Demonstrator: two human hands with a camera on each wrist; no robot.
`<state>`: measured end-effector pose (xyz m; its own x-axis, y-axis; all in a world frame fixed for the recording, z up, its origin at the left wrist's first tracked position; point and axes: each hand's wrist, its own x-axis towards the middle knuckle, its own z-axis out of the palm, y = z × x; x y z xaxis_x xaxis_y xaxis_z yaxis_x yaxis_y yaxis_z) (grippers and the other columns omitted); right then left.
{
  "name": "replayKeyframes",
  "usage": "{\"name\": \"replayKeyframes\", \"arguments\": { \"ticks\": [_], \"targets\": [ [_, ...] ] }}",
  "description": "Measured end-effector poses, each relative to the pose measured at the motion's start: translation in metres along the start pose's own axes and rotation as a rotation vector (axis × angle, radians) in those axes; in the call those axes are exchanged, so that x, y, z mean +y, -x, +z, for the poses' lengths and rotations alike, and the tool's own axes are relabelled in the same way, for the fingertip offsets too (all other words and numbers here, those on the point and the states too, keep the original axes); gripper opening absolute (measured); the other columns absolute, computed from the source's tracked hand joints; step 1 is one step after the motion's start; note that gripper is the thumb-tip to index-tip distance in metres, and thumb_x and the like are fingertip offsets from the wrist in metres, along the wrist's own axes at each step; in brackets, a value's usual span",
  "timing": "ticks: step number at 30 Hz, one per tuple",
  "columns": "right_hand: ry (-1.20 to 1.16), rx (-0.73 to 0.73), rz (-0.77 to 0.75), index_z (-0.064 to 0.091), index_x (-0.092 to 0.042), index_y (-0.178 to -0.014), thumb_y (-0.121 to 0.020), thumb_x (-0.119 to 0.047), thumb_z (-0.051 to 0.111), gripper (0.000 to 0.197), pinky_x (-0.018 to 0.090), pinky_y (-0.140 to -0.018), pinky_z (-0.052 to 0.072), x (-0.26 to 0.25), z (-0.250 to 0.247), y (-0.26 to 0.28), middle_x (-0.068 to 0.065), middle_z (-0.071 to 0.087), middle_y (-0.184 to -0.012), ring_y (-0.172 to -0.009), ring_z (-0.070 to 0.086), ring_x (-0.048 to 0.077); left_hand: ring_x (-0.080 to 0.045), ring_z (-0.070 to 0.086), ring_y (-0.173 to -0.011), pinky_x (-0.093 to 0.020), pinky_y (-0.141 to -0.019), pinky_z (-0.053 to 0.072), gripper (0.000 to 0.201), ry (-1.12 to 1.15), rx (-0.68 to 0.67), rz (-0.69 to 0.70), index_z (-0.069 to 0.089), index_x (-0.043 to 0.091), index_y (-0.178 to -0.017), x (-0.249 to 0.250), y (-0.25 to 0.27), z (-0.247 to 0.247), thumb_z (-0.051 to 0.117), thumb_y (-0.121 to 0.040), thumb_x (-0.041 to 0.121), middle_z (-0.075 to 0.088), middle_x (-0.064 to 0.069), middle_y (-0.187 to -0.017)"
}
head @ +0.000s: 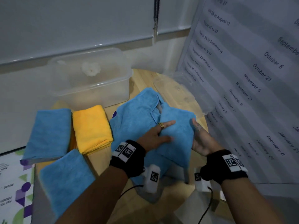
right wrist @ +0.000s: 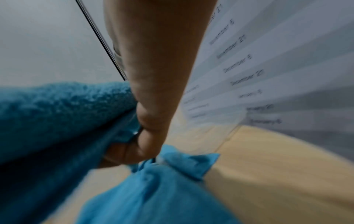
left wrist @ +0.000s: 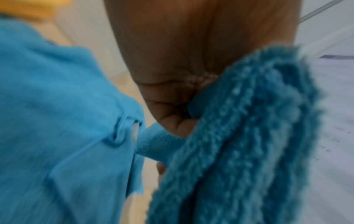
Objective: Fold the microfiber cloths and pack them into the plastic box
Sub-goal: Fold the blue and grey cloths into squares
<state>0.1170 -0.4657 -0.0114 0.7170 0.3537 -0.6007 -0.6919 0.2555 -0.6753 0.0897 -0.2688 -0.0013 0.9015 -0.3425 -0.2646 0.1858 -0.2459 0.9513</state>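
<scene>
— While both hands work at the round wooden table [head: 182, 101], what is the state of the cloth under them?

— Inspector: an unfolded blue cloth [head: 137, 113] lies on the table, part flat, part lifted. The left hand [head: 155, 135] rests on top with fingers extended; a ring shows on one finger. From the left wrist view the thumb side of that hand [left wrist: 172, 121] pinches a fold of the blue cloth [left wrist: 239, 144]. The right hand [head: 202, 139] grips the cloth's right edge, palm turned inward; the right wrist view shows its fingers [right wrist: 145, 145] curled round bunched fabric [right wrist: 153, 189].

— And the finished pieces?

— Inspector: three folded cloths lie left of the work. One folded blue cloth [head: 48, 133] sits at the table's left edge, a folded yellow cloth [head: 91, 128] just beside it to the right, and a second folded blue cloth [head: 68, 178] nearer the person, partly covered by the left forearm.

— The container?

— Inspector: the clear plastic box [head: 90, 78] stands at the far side of the table, against the wall, lid off. No cloth is visible inside it. A clear lid [head: 174, 92] lies to its right on the table. A printed date chart [head: 250, 70] hangs on the right.
</scene>
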Motion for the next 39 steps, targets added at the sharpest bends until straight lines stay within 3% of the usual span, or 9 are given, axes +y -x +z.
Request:
{"name": "replayKeyframes", "arguments": {
  "ticks": [3,6,9,14,17,21,25,31,39],
  "targets": [
    [-0.169,-0.182,0.033,0.056,-0.017,-0.128,-0.080,-0.059,0.046,0.065,0.040,-0.077,0.057,-0.006,0.048,-0.002,0.012,0.061,-0.127,-0.109,0.064,0.027,0.001,0.041,-0.123,-0.006,-0.102,0.032,0.047,0.007,0.157,0.039,0.047,0.023,-0.135,0.021,0.016,-0.041,0.058,-0.090,0.014,0.046,0.015,-0.128],
    [-0.182,-0.307,-0.035,0.032,-0.024,-0.145,-0.079,-0.025,0.066,0.074,0.040,-0.080,0.055,0.004,0.097,-0.023,0.011,0.052,-0.137,-0.115,0.059,0.028,-0.011,0.046,-0.126,-0.030,-0.110,0.037,0.050,0.124,0.290,0.017,0.045,0.022,-0.136,0.023,0.038,-0.090,0.056,-0.090,0.007,0.047,0.006,-0.136],
    [0.034,-0.283,-0.168,0.008,-0.038,-0.147,-0.084,0.008,0.052,0.090,0.035,-0.079,0.057,0.010,0.150,-0.052,0.001,0.053,-0.129,-0.111,0.059,0.022,-0.018,0.048,-0.125,-0.033,-0.106,0.040,0.057,0.179,0.416,-0.029,0.040,0.020,-0.139,0.017,0.061,-0.146,0.051,-0.089,-0.004,0.043,-0.003,-0.142],
    [0.528,-0.407,-0.476,0.035,-0.017,-0.142,-0.088,0.012,0.048,0.063,0.019,-0.099,0.044,0.003,0.227,-0.093,-0.001,0.040,-0.142,-0.129,0.042,0.012,-0.015,0.049,-0.120,-0.033,-0.099,0.043,0.067,0.215,0.577,-0.022,0.038,0.026,-0.140,0.005,0.084,-0.218,0.046,-0.086,-0.012,0.044,0.004,-0.140],
    [0.546,-0.462,-0.403,0.034,-0.020,-0.140,-0.088,0.008,0.053,0.063,0.023,-0.101,0.043,0.035,0.235,-0.122,0.001,0.037,-0.145,-0.129,0.042,0.013,-0.014,0.047,-0.118,-0.034,-0.102,0.040,0.072,0.067,0.645,-0.141,0.030,0.026,-0.144,-0.023,0.091,-0.229,0.050,-0.084,-0.007,0.038,0.001,-0.144],
    [0.812,-0.373,-0.210,0.032,-0.016,-0.142,-0.084,0.016,0.049,0.068,0.008,-0.078,0.045,0.093,0.221,-0.151,0.014,0.038,-0.145,-0.116,0.044,0.015,-0.033,0.023,-0.139,-0.029,-0.110,0.025,0.084,-0.573,0.582,-0.512,0.026,0.012,-0.146,-0.081,0.087,-0.211,0.066,-0.073,0.022,0.011,-0.021,-0.151],
    [0.842,-0.377,-0.144,0.031,-0.015,-0.144,-0.082,0.018,0.046,0.071,0.005,-0.077,0.045,0.108,0.215,-0.161,0.012,0.035,-0.144,-0.116,0.042,0.013,-0.035,0.026,-0.136,-0.033,-0.114,0.022,0.067,-0.883,0.534,-0.423,0.030,0.014,-0.144,-0.099,0.081,-0.186,0.054,-0.081,0.017,0.005,-0.019,-0.154],
    [0.860,-0.459,-0.096,0.027,-0.014,-0.145,-0.084,0.017,0.044,0.071,0.033,-0.103,0.040,0.105,0.211,-0.168,0.009,0.037,-0.145,-0.130,0.040,0.020,-0.031,-0.003,-0.146,-0.042,-0.119,0.010,0.054,-1.018,0.369,-0.492,0.011,0.018,-0.150,-0.112,0.049,-0.190,0.028,-0.099,0.026,-0.008,-0.009,-0.158],
    [1.043,-0.448,-0.213,0.034,-0.008,-0.142,-0.094,-0.008,0.052,0.052,0.032,-0.110,0.034,0.104,0.205,-0.159,0.010,0.038,-0.144,-0.132,0.037,0.017,-0.025,-0.014,-0.145,-0.050,-0.118,0.004,0.056,-0.964,0.333,-0.666,-0.010,0.029,-0.148,-0.135,0.054,-0.187,0.018,-0.100,0.039,-0.019,-0.002,-0.157]
  ]
}}
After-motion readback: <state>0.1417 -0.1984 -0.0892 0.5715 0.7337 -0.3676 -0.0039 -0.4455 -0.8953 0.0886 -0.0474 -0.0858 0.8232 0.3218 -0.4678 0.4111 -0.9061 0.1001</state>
